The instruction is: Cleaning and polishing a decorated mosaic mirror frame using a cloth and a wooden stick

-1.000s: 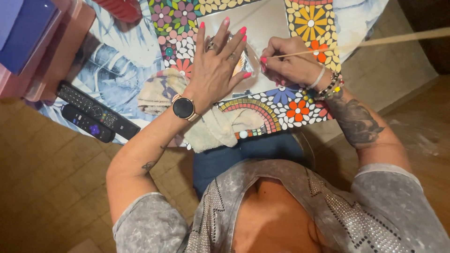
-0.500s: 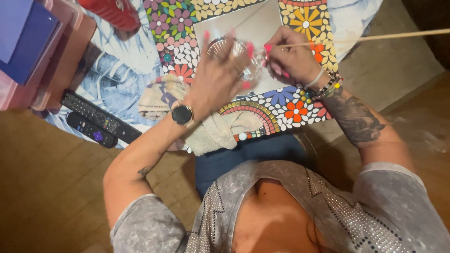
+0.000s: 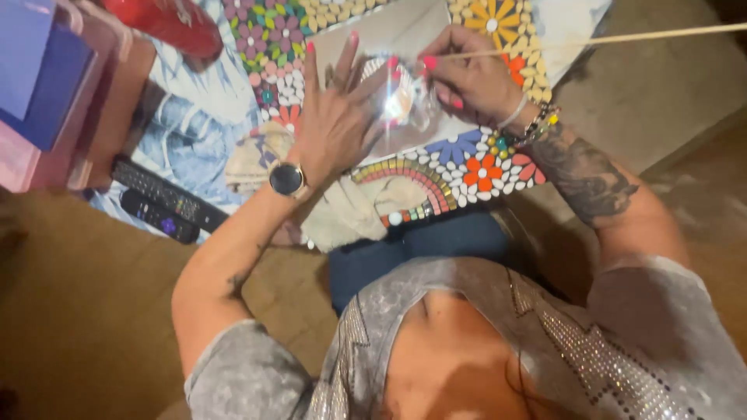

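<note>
My left hand [image 3: 334, 120], with a dark wristwatch, lies flat and fingers spread on the mirror [image 3: 389, 31] of a mosaic frame [image 3: 467, 167] set with coloured flower tiles. Its fingertips rest beside a shiny clear piece [image 3: 401, 101] lying on the mirror. My right hand [image 3: 467, 78], with beaded bracelets, pinches a long thin wooden stick [image 3: 622, 36] that runs off to the right. The stick's tip is hidden by my fingers, just above the clear piece.
Two black remote controls [image 3: 167, 190] lie left of the frame on a denim-print cloth [image 3: 187, 117]. A blue and pink box [image 3: 39, 78] stands at the far left and a red object [image 3: 167, 23] at the top. A beige rag [image 3: 350, 218] lies under the frame's near edge.
The view has shifted a little. My left hand has slid slightly over the mirror toward the clear piece. My right hand has stayed beside it with the stick.
</note>
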